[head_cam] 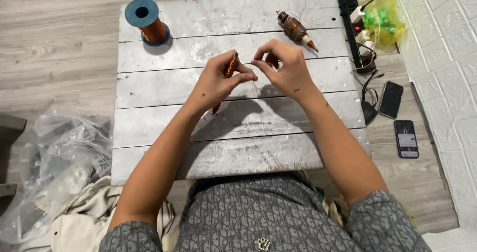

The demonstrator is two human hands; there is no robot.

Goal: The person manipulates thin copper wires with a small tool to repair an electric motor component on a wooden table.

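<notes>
Two hands meet above the middle of the tabletop (149,157). The left hand (214,83) is closed around a slim orange tool (229,69), held slanted. The right hand (284,69) pinches its fingertips together just beside the tool's upper end. A copper spool (148,21) stands at the tabletop's far left corner, a wound armature (296,29) near its far right.

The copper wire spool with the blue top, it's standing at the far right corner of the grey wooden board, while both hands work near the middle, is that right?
Not quite. In the head view the copper wire spool stands at the far left corner of the grey wooden board. The far right holds a motor armature. The left hand and right hand do work near the middle.
</notes>
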